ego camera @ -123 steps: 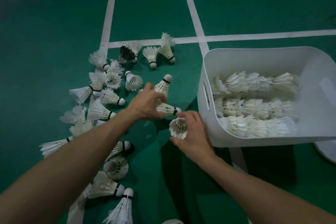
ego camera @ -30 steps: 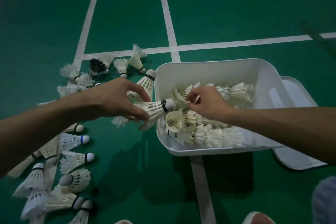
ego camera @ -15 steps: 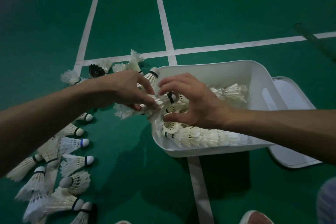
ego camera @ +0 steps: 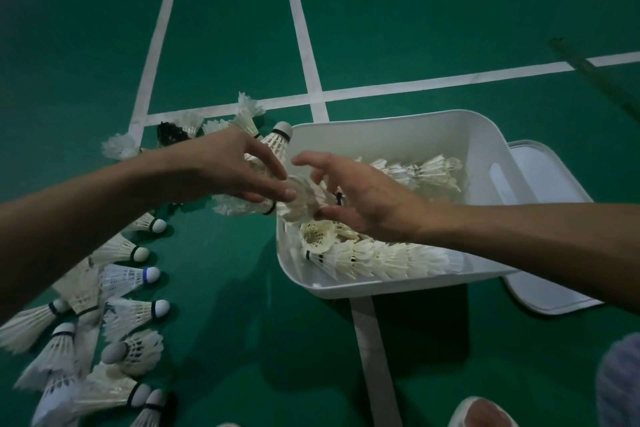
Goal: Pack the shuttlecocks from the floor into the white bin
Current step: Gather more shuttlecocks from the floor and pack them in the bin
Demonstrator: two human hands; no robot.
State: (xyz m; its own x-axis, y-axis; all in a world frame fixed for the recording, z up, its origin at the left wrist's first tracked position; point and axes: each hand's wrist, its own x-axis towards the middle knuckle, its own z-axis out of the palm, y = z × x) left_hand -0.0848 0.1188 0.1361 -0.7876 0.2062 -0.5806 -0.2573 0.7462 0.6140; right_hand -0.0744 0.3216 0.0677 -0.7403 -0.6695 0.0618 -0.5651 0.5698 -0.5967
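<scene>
The white bin [ego camera: 384,140] stands on the green court floor and holds rows of nested white shuttlecocks [ego camera: 388,258]. Over its left rim a single shuttlecock [ego camera: 302,200] hangs between my hands. My right hand [ego camera: 363,198] curls round it, thumb below and fingers above its cork end. The straight fingertips of my left hand [ego camera: 235,172] touch its feather skirt. Several loose shuttlecocks [ego camera: 128,315] lie on the floor to the left, and more [ego camera: 247,114] lie behind my left hand.
The bin's white lid [ego camera: 554,170] lies flat at its right side. A black-feathered shuttlecock [ego camera: 169,133] sits among the far ones. White court lines [ego camera: 415,85] cross the floor. A shoe tip [ego camera: 481,414] and a clothed knee [ego camera: 620,381] show at the bottom right.
My left hand carried a shuttlecock to the bin and my right hand came out of the bin onto it. My left fingers have since straightened, and my right hand now grips it.
</scene>
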